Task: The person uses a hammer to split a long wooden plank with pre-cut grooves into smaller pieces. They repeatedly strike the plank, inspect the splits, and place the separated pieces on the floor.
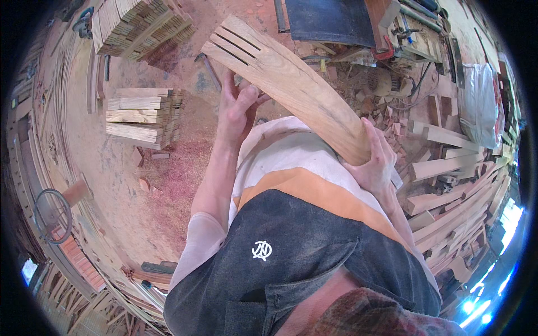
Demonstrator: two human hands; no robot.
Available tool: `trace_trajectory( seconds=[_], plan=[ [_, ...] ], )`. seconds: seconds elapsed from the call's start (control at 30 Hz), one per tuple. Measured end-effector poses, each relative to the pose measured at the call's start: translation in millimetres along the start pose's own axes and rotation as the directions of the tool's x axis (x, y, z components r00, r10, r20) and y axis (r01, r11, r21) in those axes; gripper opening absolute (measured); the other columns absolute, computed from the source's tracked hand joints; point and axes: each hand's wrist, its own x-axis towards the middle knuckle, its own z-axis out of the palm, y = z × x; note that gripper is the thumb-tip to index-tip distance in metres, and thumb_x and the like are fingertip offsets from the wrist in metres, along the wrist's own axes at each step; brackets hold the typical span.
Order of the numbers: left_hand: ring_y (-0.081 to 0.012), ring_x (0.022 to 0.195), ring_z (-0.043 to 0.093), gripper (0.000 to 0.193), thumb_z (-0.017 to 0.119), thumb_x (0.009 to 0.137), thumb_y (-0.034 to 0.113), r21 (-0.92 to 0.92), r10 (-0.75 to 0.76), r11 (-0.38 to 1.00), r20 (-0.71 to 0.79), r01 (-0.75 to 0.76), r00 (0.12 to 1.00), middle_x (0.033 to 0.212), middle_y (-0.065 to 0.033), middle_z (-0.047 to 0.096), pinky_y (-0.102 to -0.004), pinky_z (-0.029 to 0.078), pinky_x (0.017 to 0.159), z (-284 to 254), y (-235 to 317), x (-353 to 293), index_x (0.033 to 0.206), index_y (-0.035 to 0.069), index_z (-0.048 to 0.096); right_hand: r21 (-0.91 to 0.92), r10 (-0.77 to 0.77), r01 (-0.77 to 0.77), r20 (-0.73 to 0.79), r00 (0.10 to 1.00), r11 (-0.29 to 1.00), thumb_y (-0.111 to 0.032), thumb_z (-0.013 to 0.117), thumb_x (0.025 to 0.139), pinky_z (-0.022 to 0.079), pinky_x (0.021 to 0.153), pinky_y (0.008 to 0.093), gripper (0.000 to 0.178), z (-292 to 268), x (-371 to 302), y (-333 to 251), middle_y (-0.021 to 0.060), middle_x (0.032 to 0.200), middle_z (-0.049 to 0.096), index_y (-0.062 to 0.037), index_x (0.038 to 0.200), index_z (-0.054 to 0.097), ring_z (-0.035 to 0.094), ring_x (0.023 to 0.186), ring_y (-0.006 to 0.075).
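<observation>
A wide wooden board (297, 87) with several slots cut into its far left end is held up in front of me, slanting from upper left to lower right. My right hand (374, 159) grips its near right end, thumb below and fingers over the edge. Close to the slotted end, my left hand (240, 106) is closed at the board's lower edge, with its fingertips partly hidden behind the wood. The board's underside is out of sight.
Stacked wooden pieces (143, 116) sit on the dusty floor at left, with a taller stack (137, 28) farther off. Offcuts and planks (448, 190) crowd the right side. A dark panel (330, 22) stands ahead, near a tool-strewn bench (417, 39). A hammer (208, 71) lies beyond my left hand.
</observation>
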Motion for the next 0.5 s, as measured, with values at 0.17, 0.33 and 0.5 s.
trace_trajectory(
  seconds=[0.17,0.33,0.5],
  plan=[
    [-0.0321,0.132,0.062,0.088,0.077,0.095,0.037,0.06,-0.026,0.998,0.021,0.024,0.999,0.149,-0.016,0.054,-0.0508,0.051,0.109,3.3,-0.6,0.3,0.16,0.01,0.023,0.017,0.027,-0.027,0.041,0.999,0.999,-0.025,0.096,0.055,0.053,0.094,0.0433,0.104,-3.6,3.0,3.0,0.0129,0.127,0.07,-0.0102,0.15,0.054,0.071,0.109,0.0305],
    [-0.0345,0.132,0.061,0.091,0.077,0.095,0.037,0.063,-0.047,0.997,0.033,0.045,0.998,0.152,-0.0177,0.052,-0.0508,0.05,0.109,-0.6,-13.4,8.5,0.161,0.011,0.021,0.088,0.101,-0.108,0.08,0.992,0.99,-0.024,0.095,0.056,0.054,0.095,0.0439,0.104,-9.1,9.6,8.5,0.0131,0.124,0.07,-0.0104,0.15,0.053,0.072,0.108,0.0331],
    [-0.0312,0.14,0.053,0.105,0.086,0.084,0.038,0.093,-0.239,0.968,0.084,0.232,0.967,0.152,-0.015,0.049,-0.0481,0.052,0.108,-7.4,-57.9,16.9,0.162,0.011,0.021,0.115,0.208,-0.238,0.225,0.952,0.965,-0.029,0.095,0.058,0.05,0.105,0.0432,0.103,-18.4,16.1,27.1,0.0154,0.13,0.068,-0.0084,0.15,0.053,0.067,0.121,0.0324]
  ],
)
